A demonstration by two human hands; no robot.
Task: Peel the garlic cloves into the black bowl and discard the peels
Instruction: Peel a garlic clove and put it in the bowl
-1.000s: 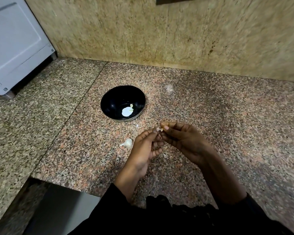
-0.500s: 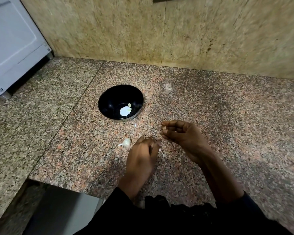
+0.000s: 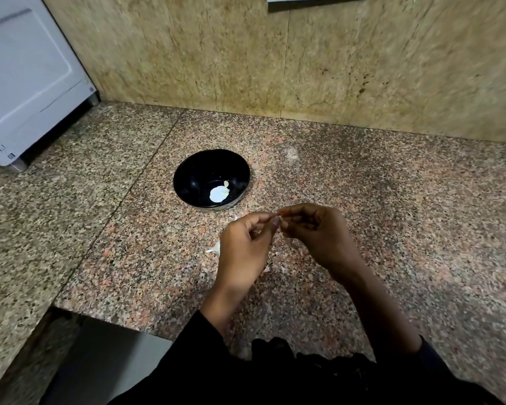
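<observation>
Step in hand, as judged: peeling one clove. The left hand (image 3: 246, 247) and right hand (image 3: 319, 232) meet just above the counter (image 3: 392, 229), near the bowl (image 3: 211, 180). Both have fingers curled, and their fingertips pinch a small pale piece, the clove (image 3: 280, 218), of which only a sliver shows; whether skin is on it cannot be told.

Location of task items:
- Bowl: on the counter, just beyond the hands, with white garlic (image 3: 219, 194) lying inside it
- A further clove (image 3: 214, 248): on the counter, beside the left hand and partly hidden by it
- Small pale scraps (image 3: 265, 269): on the counter below the hands, probably peel

Next move, as judged: strip the remaining skin, drop the clove into the bowl, then gather the scraps for disposal.

Writing: none legible; the white appliance (image 3: 27, 83) at left bears small marks too small to read
</observation>
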